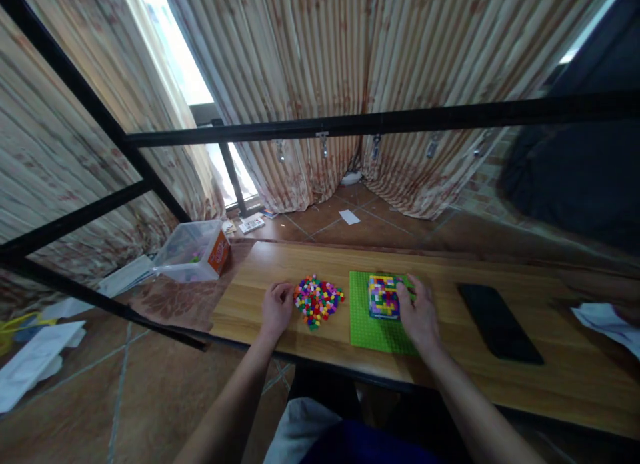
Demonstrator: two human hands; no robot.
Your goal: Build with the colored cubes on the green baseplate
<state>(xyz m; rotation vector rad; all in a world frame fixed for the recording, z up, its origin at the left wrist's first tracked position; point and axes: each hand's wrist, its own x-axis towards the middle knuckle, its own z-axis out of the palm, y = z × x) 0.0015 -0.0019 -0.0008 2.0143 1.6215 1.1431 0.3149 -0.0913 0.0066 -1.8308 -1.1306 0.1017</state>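
A loose pile of small multicoloured toy bricks [319,301] lies on the wooden table. My left hand [277,307] rests at the pile's left edge with its fingers pinched together; whatever is between them is too small to make out. To the right, a green studded baseplate [363,327] lies flat. A squarish block of toy bricks [383,296], mixed in colour on top, stands on it. My right hand [421,311] grips this block's right side, thumb over its near right part and fingers behind. The hand hides the block's right edge and part of the plate.
A black phone-like slab [500,323] lies on the table [450,371] at the right, with crumpled paper [607,324] beyond. A clear plastic bin [187,251] stands left of the table. A black metal bar [350,125] crosses ahead, before curtains.
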